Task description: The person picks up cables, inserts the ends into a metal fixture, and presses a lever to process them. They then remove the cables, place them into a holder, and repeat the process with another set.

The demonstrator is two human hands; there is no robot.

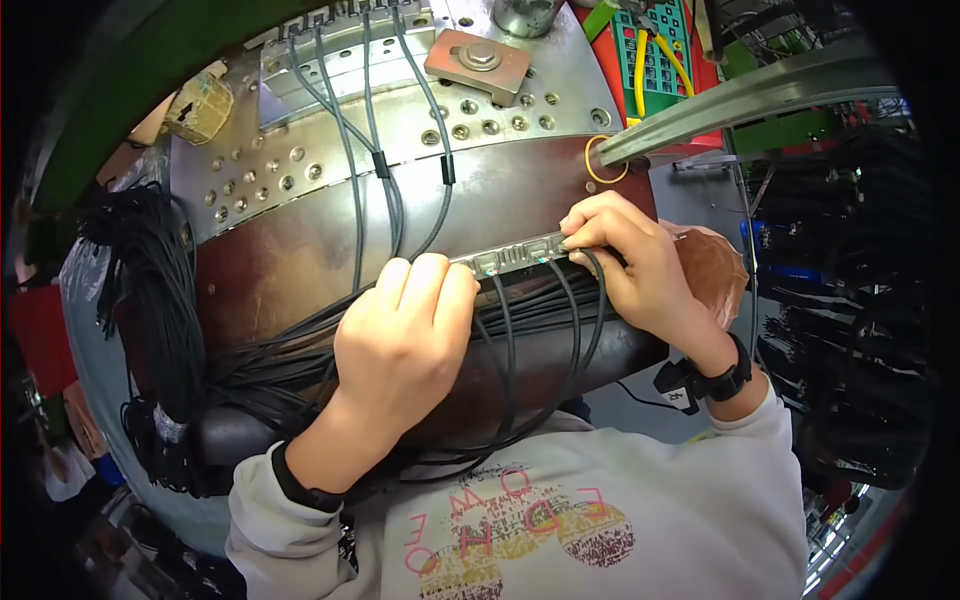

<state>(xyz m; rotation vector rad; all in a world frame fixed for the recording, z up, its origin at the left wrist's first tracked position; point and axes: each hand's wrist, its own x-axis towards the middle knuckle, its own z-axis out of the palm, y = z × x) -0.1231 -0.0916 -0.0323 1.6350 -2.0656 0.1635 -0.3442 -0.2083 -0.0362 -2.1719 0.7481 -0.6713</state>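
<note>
The left hand [405, 335] covers the left end of the grey connector strip [515, 255]; its fingertips curl out of sight over the strip's edge. The right hand [625, 260] hides the strip's right end, and the fingertip contact there cannot be resolved. Black cables [510, 340] below the strip pass under both hands. Above the strip, the metal cylinder [525, 15] is cut by the frame edge.
</note>
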